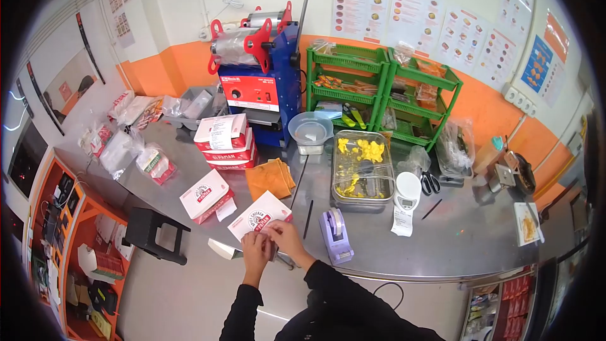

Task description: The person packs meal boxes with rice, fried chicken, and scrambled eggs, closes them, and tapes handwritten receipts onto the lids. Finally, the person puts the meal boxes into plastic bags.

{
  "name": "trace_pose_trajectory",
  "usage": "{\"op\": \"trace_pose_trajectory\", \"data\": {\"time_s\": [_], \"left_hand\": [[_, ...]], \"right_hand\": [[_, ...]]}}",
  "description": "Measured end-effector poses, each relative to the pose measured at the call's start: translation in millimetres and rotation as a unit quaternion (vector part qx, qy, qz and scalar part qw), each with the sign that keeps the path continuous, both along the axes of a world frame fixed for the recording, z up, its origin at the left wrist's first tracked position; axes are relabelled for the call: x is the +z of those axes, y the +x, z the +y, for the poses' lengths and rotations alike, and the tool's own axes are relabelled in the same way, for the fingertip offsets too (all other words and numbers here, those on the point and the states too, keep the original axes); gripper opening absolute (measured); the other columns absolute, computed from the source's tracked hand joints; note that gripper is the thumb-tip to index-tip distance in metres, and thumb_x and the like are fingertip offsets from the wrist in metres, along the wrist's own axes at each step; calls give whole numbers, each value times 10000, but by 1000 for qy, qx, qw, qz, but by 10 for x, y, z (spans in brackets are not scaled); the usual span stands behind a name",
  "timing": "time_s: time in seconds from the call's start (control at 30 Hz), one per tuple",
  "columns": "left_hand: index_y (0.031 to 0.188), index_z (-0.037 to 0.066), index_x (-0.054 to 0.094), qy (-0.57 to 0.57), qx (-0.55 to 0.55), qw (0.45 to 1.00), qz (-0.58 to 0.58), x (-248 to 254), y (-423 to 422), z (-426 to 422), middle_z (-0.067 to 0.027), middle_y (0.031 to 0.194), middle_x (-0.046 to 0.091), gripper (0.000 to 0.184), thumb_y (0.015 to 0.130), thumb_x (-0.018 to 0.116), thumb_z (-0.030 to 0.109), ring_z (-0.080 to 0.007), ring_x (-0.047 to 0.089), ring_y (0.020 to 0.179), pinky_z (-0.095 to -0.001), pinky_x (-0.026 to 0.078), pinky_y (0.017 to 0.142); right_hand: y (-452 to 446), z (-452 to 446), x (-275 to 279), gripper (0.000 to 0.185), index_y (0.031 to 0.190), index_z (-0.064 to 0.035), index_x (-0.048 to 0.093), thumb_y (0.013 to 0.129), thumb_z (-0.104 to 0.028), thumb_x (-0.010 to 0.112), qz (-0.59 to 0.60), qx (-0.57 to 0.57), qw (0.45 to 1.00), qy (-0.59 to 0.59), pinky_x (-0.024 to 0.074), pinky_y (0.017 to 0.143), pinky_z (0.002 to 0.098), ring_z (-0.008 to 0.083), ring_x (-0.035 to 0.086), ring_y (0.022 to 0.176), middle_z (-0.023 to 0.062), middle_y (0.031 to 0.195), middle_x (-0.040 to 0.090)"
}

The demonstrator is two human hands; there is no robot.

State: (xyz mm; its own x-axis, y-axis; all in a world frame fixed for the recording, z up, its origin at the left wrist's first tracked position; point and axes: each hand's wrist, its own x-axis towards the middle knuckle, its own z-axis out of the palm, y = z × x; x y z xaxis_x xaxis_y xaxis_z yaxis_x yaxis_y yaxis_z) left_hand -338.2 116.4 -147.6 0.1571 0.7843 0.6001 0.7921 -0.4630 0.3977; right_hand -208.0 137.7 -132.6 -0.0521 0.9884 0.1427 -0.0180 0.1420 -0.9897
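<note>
A white-and-red printed food box (259, 213) lies at the near edge of the steel table. My left hand (256, 251) is closed at the box's near side, fingers bent against its edge. Beside it, my right hand (285, 238) pinches at the same edge, with the fingertips of both hands almost meeting. What exactly lies between the fingertips is too small to make out. A purple tape dispenser (336, 235) stands to the right of my hands. To the left sits another food box (207, 196) with a paper slip at its side.
Stacked food boxes (224, 142) stand before a blue-and-red sealing machine (252, 88). Brown envelopes (270, 179) lie behind my box. Rightward are a glass tray (363, 201) with yellow pieces, a white scale (407, 191), scissors (430, 183) and green racks (347, 82). A black stool (154, 233) is left.
</note>
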Motion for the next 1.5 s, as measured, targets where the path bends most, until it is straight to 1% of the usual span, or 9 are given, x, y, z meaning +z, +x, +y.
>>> {"op": "trace_pose_trajectory", "data": {"time_s": [0.63,0.83,0.9,0.97,1.0,1.07,1.27,1.37,1.5], "left_hand": [[1046,105,640,-37,-1,999,-20,58,-17,-34,-100,817,480,325,725,635,57,-279,479,802,-396,402,726],[1050,92,651,-15,38,999,21,70,94,-51,-94,820,491,356,697,638,46,-273,477,802,-393,400,722],[1081,94,652,-10,48,998,25,74,148,-43,-100,837,495,394,691,634,43,-272,479,817,-391,404,734],[1099,98,651,-11,58,998,31,25,165,-74,-111,850,487,421,683,630,37,-273,480,834,-392,406,749],[1122,109,647,-18,65,997,36,45,186,-98,-108,856,492,447,680,638,40,-273,486,856,-387,412,766],[1129,115,644,-8,75,995,63,20,178,-137,-104,868,511,456,678,644,48,-278,500,864,-390,420,758],[1114,118,644,10,100,995,7,5,117,-109,-127,937,546,402,713,656,91,-301,525,890,-398,437,763],[1085,113,646,-6,92,996,-16,23,31,-60,-140,968,559,346,740,665,143,-311,534,909,-409,440,761],[1148,108,601,-20,54,998,-14,204,-48,-7,-139,992,564,434,743,689,235,-321,523,975,-395,408,835]], "right_hand": [[102,-284,-561,204,939,-48,479,833,-88,650,-177,-111,978,-6,484,553,314,189,623,614,100,748,626],[886,-1118,536,93,896,-43,640,812,-78,621,-135,188,972,-41,468,585,285,133,612,668,85,751,661],[1468,-1236,913,129,853,-34,679,806,-154,679,-165,-131,976,-49,446,545,257,74,555,592,34,703,656],[2259,-1147,863,327,774,1,654,844,-318,639,-202,-382,887,-163,457,543,293,159,568,553,116,661,633],[2661,-1052,411,434,735,7,640,849,-410,604,-350,-529,748,-197,480,591,363,264,604,606,158,710,638],[3216,-1002,-312,515,966,36,619,819,-457,618,-537,-564,602,-177,492,703,426,376,634,754,206,812,651],[3960,-874,-1218,561,1009,22,630,707,-440,730,-339,-360,820,-286,503,682,431,324,641,785,163,815,660],[3920,-1121,-554,327,1068,-5,604,827,-225,636,126,-203,904,-355,482,618,319,191,562,961,106,1007,602],[2663,-1037,883,215,1065,-78,550,881,-178,597,82,-144,966,-200,463,531,236,104,589,652,40,826,631]]}}
